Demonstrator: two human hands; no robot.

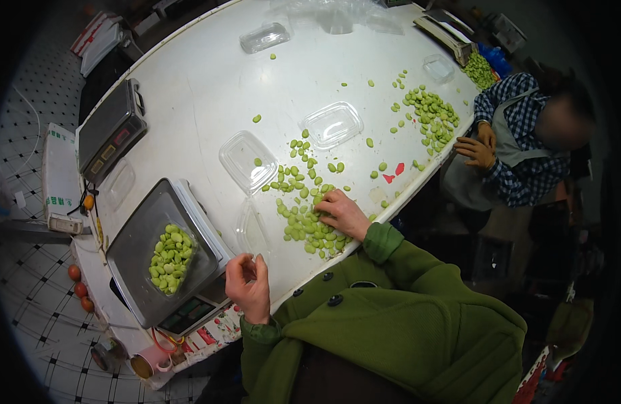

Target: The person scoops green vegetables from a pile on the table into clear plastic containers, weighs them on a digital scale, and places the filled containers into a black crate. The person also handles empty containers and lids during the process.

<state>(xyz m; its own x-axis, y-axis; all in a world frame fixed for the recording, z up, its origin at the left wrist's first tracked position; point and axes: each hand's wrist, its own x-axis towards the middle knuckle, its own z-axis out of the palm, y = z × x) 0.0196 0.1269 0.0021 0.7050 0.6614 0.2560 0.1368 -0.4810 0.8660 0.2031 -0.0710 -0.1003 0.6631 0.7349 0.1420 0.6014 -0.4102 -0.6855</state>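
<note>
My right hand [342, 214] rests on a loose pile of green broad beans [305, 222] near the table's front edge, its fingers bent down among them; whether it grips any is hidden. Raised beside the scale's front corner, my left hand [248, 287] has its thumb and fingers curled close together, and I cannot tell if something is between them. A clear plastic tray full of shelled beans [171, 258] sits on the dark pan of a digital scale [133, 252]. Between the hands and beyond the pile lie clear plastic containers [248, 160], one with a single bean on it.
A second scale [113, 131] stands at the left edge of the white table [204, 76]. Another clear container [333, 124] and a second bean pile [434, 118] lie farther off. A co-worker in a checked shirt [512, 146] sits at the right. A pink mug [151, 361] stands lower left.
</note>
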